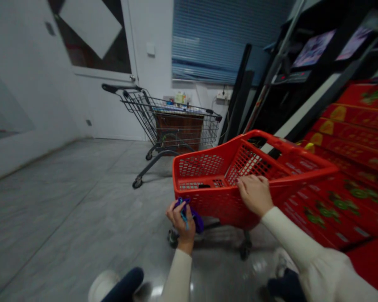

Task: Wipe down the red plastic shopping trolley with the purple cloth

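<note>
A red plastic shopping cart (204, 195) stands on its wheels right in front of me. My right hand (255, 193) is closed over the near rim of its basket. Lower and to the left, my left hand (181, 222) is wrapped around a purple cloth (198, 221) with a light blue part showing between the fingers. That hand is close to the cart's front left corner; whether it touches the basket I cannot tell. A small black object (204, 186) lies on the bottom of the basket.
Behind it stands a grey wire shopping cart (176, 121) before a brown wooden cabinet (179, 130). Stacked red cartons (349, 184) crowd the right side. Dark panels (242, 96) and a pole lean by the blinds (217, 42). A door (107, 100) is at back left.
</note>
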Tool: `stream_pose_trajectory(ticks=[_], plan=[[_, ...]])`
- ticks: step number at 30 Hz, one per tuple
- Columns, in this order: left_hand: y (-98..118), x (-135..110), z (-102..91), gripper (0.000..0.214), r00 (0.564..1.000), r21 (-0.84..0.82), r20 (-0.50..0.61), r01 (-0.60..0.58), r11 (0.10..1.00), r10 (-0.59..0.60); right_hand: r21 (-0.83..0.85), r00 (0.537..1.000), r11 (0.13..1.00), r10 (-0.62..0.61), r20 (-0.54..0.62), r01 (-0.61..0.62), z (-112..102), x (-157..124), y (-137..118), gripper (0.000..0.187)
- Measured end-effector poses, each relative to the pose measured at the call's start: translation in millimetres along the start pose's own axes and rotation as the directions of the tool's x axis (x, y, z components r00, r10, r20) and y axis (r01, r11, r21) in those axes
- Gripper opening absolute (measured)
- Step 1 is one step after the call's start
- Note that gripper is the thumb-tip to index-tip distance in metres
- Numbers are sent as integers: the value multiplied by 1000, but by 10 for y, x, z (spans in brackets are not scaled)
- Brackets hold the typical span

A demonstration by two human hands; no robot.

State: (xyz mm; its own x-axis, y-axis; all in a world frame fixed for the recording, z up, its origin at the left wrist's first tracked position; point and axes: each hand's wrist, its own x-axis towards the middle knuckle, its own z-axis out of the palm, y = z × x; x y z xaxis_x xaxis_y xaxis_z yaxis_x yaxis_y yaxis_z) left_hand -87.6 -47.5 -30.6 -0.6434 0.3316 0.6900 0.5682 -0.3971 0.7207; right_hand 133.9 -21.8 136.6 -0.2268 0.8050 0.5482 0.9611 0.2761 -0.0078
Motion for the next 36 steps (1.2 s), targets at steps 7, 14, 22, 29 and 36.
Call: stream_pose_trajectory(ticks=[7,14,22,29,36], plan=[[-58,324,51,25,981,-82,73,188,979,-183,254,944,943,-266,194,213,237,101,-1260,39],[-137,272,278,28,947,-61,116,307,950,-299,302,961,946,-183,206,116,422,-37,-1197,38],[-188,-172,200,14,955,-95,225,-175,980,192,282,950,946,-228,214,163,185,-300,-670,46],[151,-378,465,17,937,-224,261,-173,959,231,216,971,966,-178,162,141,222,-478,-737,45],[84,-578,669,14,975,-170,206,-48,984,83,176,984,982,-95,152,68,275,-515,-534,48]])
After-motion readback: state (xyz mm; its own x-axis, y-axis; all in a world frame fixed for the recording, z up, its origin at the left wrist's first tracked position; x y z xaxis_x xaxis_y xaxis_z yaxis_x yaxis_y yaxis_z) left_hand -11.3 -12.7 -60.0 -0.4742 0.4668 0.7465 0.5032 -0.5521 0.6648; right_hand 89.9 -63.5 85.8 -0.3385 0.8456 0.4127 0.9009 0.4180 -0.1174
